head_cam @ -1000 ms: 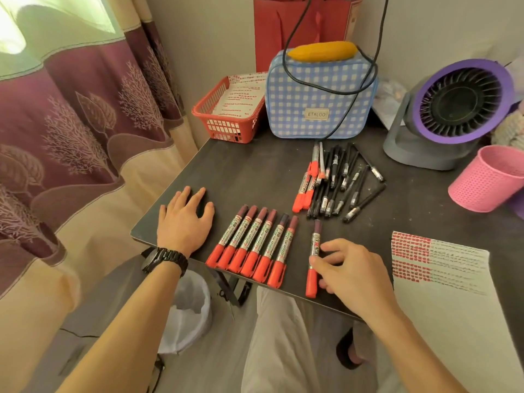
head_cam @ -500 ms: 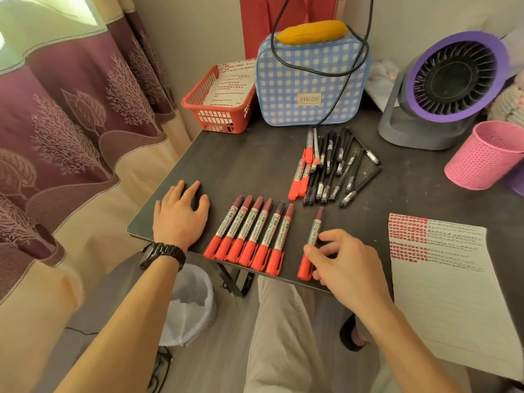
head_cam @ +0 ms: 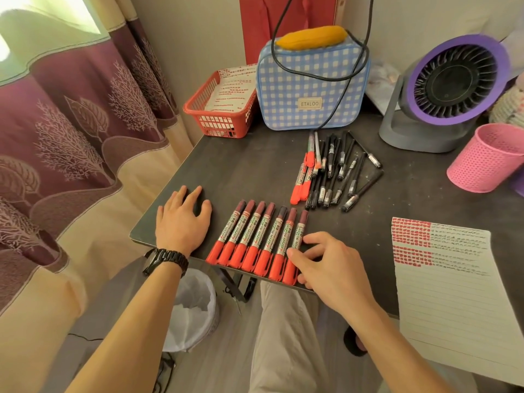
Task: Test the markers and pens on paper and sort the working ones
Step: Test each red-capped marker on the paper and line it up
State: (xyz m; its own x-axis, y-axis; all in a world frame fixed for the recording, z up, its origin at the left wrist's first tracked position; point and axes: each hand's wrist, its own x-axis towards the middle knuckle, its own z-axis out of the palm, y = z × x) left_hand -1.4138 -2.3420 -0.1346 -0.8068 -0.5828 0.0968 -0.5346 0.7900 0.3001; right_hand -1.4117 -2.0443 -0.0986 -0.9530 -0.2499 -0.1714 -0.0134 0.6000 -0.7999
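Rightmost red marker [head_cam: 298, 234] lies at the end of the row of markers [head_cam: 255, 239] on the table's [head_cam: 255, 165] near edge. My right hand [head_cam: 331, 268] isn't gripping it, just bent fingertips pressing its side, I'd say to square it up. Left hand [head_cam: 181, 222] lies flat beside the row, holding nothing, likely bracing; the pile of pens [head_cam: 334, 177] sits further back, apart, presumably untested.

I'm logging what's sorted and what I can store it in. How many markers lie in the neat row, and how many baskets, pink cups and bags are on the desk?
Row markers: 7
Basket: 1
Pink cup: 1
Bag: 1
Total: 10
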